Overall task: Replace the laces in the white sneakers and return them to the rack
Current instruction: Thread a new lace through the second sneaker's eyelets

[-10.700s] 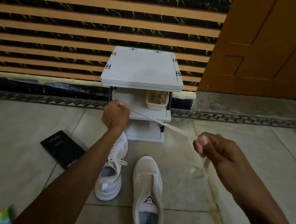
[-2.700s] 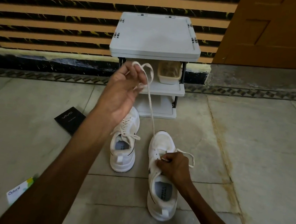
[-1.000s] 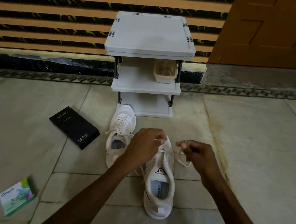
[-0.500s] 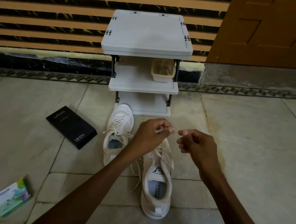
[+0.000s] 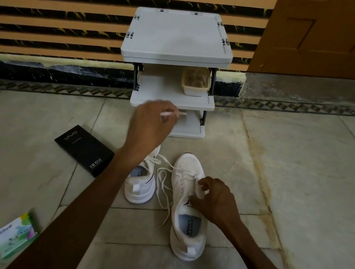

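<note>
Near sneaker (image 5: 190, 165) flat on the floor (image 5: 299, 195) tiles, toe toward the rack (image 5: 177, 41), heel toward the camera, printed insole in plain view. Only partly threaded: lace (image 5: 170, 208) crossed over the front eyelets, the rest spilling off the left side in loose loops onto the tile between the two shoes.

Right hand (image 5: 215, 199) down on the upper, fingers curled, gripping the near sneaker at the tongue and eyelet edge. Hard to tell whether also catching a strand of lace in that grip.

Left hand (image 5: 151, 119) raised well above the shoes, in front of the rack's middle shelf, thumb and fingers pinching a white end of the lace, with the tip out to the right. Blurred, so no finer detail of the fingers.

Far sneaker (image 5: 140, 183) just left of the loops, laced, also toe to the rack, forepart hidden behind the left forearm.

Rack against the striped wall (image 5: 52, 16), three white shelves, with a small beige basket (image 5: 196, 81) at the right end of the middle shelf.

Black box (image 5: 84, 149) flat on the floor left of the shoes, one corner behind the left forearm. Green-and-white packet (image 5: 15, 235) nearer the camera, at lower left. Brown wooden door (image 5: 331, 37) to the right of the rack.
</note>
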Available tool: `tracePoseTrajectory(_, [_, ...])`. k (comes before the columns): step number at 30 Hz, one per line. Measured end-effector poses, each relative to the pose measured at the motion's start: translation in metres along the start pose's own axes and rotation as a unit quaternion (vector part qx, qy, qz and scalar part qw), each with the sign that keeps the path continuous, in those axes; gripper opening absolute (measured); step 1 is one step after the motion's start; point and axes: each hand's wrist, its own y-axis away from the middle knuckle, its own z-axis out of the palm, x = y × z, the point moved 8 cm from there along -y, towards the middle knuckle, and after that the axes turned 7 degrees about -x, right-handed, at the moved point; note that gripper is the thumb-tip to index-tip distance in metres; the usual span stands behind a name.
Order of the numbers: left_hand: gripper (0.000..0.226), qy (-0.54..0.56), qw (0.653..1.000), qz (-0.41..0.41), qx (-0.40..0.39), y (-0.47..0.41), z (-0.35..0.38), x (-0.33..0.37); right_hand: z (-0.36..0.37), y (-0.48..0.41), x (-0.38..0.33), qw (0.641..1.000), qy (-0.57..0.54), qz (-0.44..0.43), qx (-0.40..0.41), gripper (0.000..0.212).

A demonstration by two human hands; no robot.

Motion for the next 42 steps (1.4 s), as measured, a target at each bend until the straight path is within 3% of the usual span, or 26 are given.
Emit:
tracePoseTrajectory(2, [0.010, 0.097, 0.982, -0.039, -0.159, 0.011, 0.038, -0.005, -0.002, -0.002, -0.005, 1.000, 0.012, -0.010, 0.023, 0.046])
tracePoseTrajectory(4, [0.009, 0.074, 0.954, -0.032, -0.289, 0.035, 0.081, -0.007, -0.002, -0.004, -0.008, 0.999, 0.013, -0.016, 0.036, 0.035])
tracePoseTrajectory(7, [0.014, 0.024, 0.934, -0.045, -0.353, 0.068, 0.128, -0.014, -0.003, -0.008, -0.002, 0.997, -0.053, -0.019, 0.048, 0.022])
tracePoseTrajectory(10, [0.013, 0.012, 0.940, -0.086, -0.329, 0.082, 0.148, -0.022, -0.001, -0.012, 0.014, 0.986, -0.166, 0.013, 0.015, 0.022])
tracePoseTrajectory(13, [0.013, 0.053, 0.955, -0.126, -0.264, 0.084, 0.152, -0.030, 0.007, -0.014, 0.026, 0.953, -0.298, 0.052, -0.036, 0.031])
tracePoseTrajectory(16, [0.011, 0.077, 0.959, -0.156, -0.224, 0.086, 0.155, -0.037, 0.011, -0.015, 0.031, 0.934, -0.346, 0.062, -0.057, 0.035])
tracePoseTrajectory(25, [0.007, 0.101, 0.963, -0.217, -0.123, 0.094, 0.152, -0.036, 0.013, -0.019, 0.033, 0.924, -0.369, 0.065, -0.081, 0.044])
tracePoseTrajectory(30, [0.008, 0.120, 0.965, -0.227, -0.063, 0.101, 0.148, -0.033, 0.016, -0.021, 0.035, 0.922, -0.374, 0.060, -0.084, 0.038])
tracePoseTrajectory(36, [0.011, 0.034, 0.980, -0.177, -0.084, 0.097, 0.149, -0.021, 0.017, -0.021, 0.034, 0.922, -0.376, 0.056, -0.079, 0.039])
tracePoseTrajectory(42, [0.010, 0.014, 0.984, -0.125, -0.126, 0.092, 0.155, -0.025, 0.016, -0.020, 0.034, 0.919, -0.382, 0.049, -0.084, 0.038])
